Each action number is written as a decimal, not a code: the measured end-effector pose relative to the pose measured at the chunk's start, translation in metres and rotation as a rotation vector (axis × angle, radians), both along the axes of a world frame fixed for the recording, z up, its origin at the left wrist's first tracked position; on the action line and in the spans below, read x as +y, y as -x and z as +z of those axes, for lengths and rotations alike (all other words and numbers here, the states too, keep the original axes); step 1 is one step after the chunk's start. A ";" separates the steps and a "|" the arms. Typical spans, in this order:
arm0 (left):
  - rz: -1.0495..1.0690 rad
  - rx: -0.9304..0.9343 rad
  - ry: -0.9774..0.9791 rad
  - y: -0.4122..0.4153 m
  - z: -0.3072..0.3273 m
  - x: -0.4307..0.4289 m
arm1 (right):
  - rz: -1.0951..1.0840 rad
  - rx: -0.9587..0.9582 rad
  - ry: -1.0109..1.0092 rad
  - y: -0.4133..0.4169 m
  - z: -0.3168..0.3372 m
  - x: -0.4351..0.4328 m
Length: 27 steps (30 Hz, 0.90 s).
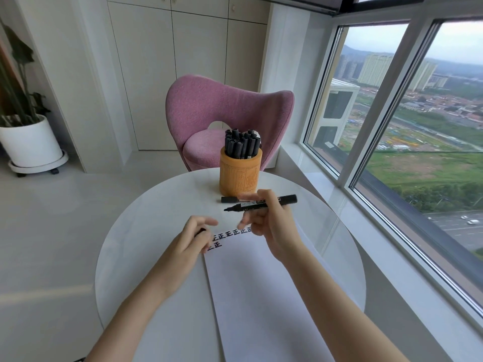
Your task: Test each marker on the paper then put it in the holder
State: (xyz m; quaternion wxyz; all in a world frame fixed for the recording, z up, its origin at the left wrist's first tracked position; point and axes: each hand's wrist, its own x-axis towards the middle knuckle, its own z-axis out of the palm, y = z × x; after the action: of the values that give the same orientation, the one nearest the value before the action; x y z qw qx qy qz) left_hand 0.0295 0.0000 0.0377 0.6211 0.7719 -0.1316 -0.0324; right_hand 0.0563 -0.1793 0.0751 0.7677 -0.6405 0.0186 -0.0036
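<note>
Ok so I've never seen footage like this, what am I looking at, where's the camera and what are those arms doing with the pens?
There is no machine here. It is one picture from a camera worn on a person's head, looking forward and down, so the two arms are that person's own. The right hand holds an uncapped marker, tip pointing left. The left hand pinches a small black piece, probably its cap. On the round white table lies a sheet of paper with test marks along its top. Beyond it lies a second marker, then a wooden holder full of markers.
</note>
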 end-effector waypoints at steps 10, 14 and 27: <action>-0.073 0.047 -0.083 0.028 -0.012 -0.006 | -0.118 -0.016 0.271 -0.005 -0.032 0.022; -0.083 0.082 -0.088 0.031 -0.010 -0.006 | -0.190 -0.041 0.408 -0.004 -0.043 0.027; -0.063 0.111 -0.068 0.032 -0.013 -0.005 | -0.257 -0.091 0.420 -0.004 -0.051 0.028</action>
State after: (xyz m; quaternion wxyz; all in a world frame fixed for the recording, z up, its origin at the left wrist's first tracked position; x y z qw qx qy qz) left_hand -0.0024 -0.0054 0.0247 0.5996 0.7850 -0.1202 -0.0992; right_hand 0.0606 -0.1514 0.0244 0.6109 -0.7777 0.0641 -0.1341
